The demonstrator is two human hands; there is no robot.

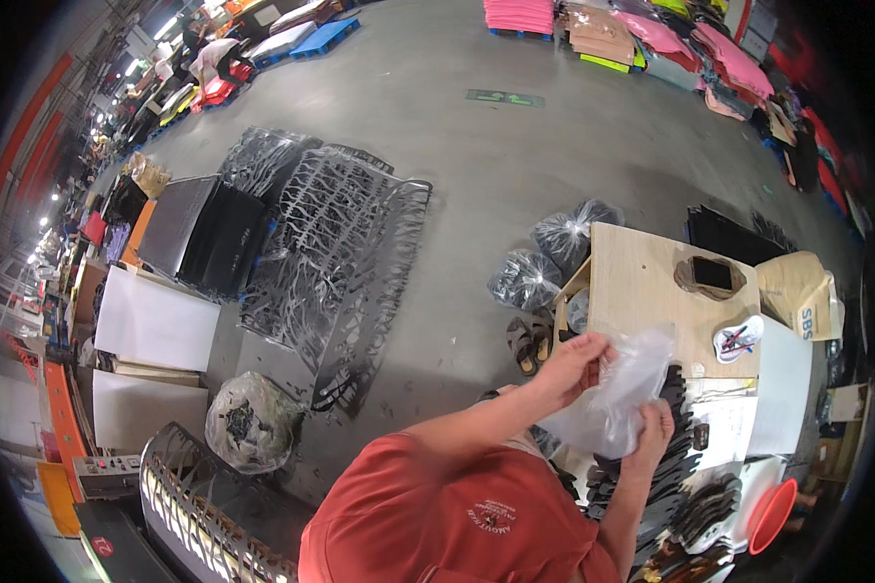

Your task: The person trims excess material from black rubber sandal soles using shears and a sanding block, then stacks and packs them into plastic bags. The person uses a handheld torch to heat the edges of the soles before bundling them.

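A clear plastic bag [624, 389] is stretched between my two hands over the near edge of the work table. At its upper left, my left hand [583, 361] pinches the bag between thumb and fingers. My right hand [653, 426] grips its lower right side. I cannot make out anything inside the bag. Just below and beside my right hand, stacks of black cut-out pieces [707, 510] lie in rows, partly hidden by my arm and the bag.
The pale wooden table [642, 282] carries a black phone [713, 273] and a white dish [739, 339] of small tools. Filled clear bags [525, 280] and sandals [521, 342] sit on the floor. A red basin [772, 517] stands at right; black cut sheets [331, 233] lie leftward.
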